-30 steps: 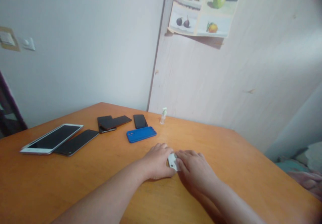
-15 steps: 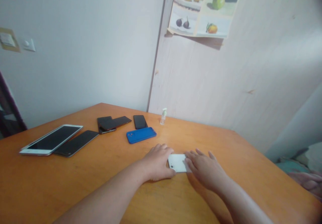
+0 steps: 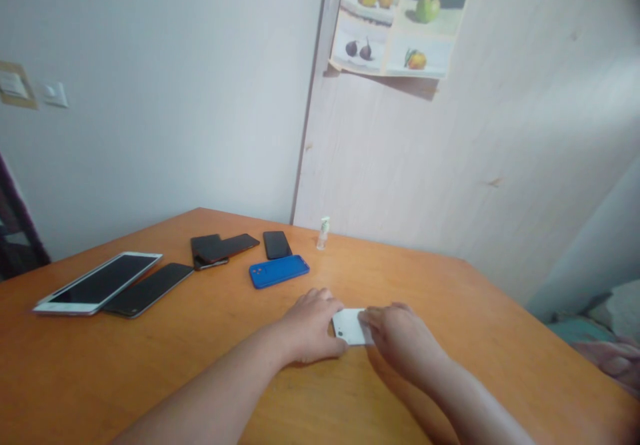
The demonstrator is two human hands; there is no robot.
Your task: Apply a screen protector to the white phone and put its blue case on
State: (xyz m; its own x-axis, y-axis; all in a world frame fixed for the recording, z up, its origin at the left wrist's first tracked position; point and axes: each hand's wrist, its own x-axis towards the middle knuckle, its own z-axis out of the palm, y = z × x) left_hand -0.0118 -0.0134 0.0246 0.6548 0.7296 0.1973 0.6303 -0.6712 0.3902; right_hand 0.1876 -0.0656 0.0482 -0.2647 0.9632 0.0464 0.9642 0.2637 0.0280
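Observation:
A white smartphone (image 3: 352, 327) lies flat on the wooden table with its back and camera facing up. My left hand (image 3: 313, 327) is curved round its left end, thumb at the near edge and fingers at the far edge. Over the right end, my right hand (image 3: 400, 337) rests with its fingers bunched together, fingertips on the phone's back. The thumb of that hand and anything pinched in it are hidden.
Beyond my hands lie a blue phone case (image 3: 279, 271) and a black phone (image 3: 277, 245). A small clear pump bottle (image 3: 323, 233) stands near the wall. Further left are two overlapping dark phones (image 3: 225, 248), a long black phone (image 3: 150, 289) and a white tablet (image 3: 103, 281).
My right hand's fingers, spread flat over the phone's right end before, have drawn together and curled. My left hand keeps its hold on the phone. The view has shifted slightly.

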